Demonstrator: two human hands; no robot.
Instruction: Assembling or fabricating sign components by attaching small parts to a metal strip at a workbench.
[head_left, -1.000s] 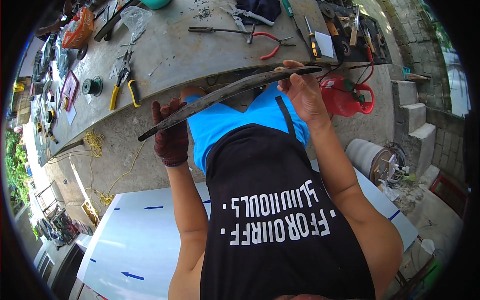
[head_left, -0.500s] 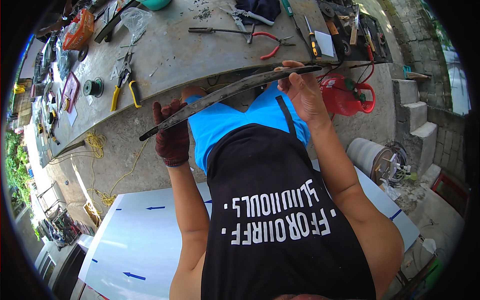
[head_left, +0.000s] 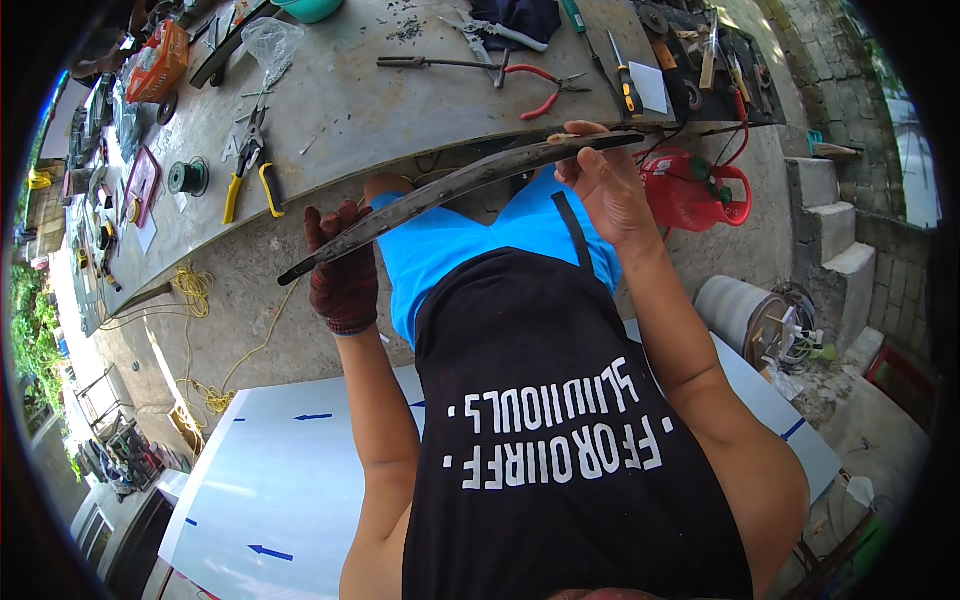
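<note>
A long, slightly curved, dark strip [head_left: 460,185] with a worn, mottled surface spans both hands at a slant, higher at the right. My left hand [head_left: 343,268], in a dark red knit glove, is curled around its lower part near the left tip. My bare right hand [head_left: 600,185] grips it near the right end, between thumb and fingers. Just beyond it lies the grey workbench [head_left: 340,100], carrying yellow-black pliers [head_left: 248,175], red-handled pliers [head_left: 540,90], a long dark tool [head_left: 430,62], a yellow-black screwdriver [head_left: 626,80] and a spool [head_left: 186,177].
A red gas cylinder [head_left: 685,195] stands under the bench at right, near concrete steps [head_left: 830,230] and a striped round container [head_left: 735,320]. Yellow cords [head_left: 195,295] lie on the floor at left. A pale panel [head_left: 260,460] with blue arrows is behind me. An orange packet [head_left: 155,65] sits at back left.
</note>
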